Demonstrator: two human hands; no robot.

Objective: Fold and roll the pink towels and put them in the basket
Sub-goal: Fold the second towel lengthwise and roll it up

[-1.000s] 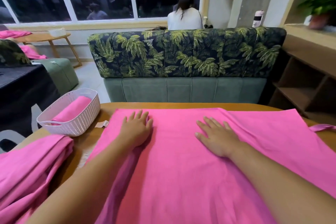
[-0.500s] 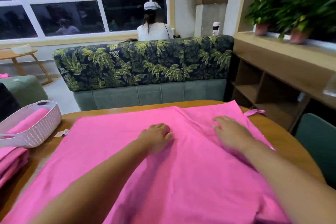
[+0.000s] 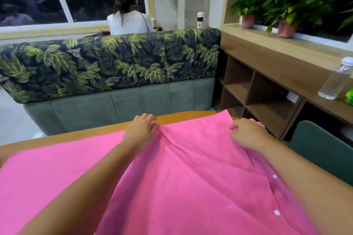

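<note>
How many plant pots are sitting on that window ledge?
2. The left pot stands on the window ledge near the wall; the right pot stands beside it. Leaves at the picture's right edge may belong to a third, its pot out of view.

Pink towel (image 3: 191, 177) covers the table (image 3: 57, 139) from near to far. Only a thin bare wood strip runs along the far edge, wider toward the left. Sofa back (image 3: 114, 63) rises just beyond that edge (walls off the far side). On the right, a green chair (image 3: 321, 150) stands close beside the table, with the open shelf unit (image 3: 257, 97) farther back and a clear bottle (image 3: 338, 80) upright on top. Towel's far left part is open from above.
</note>
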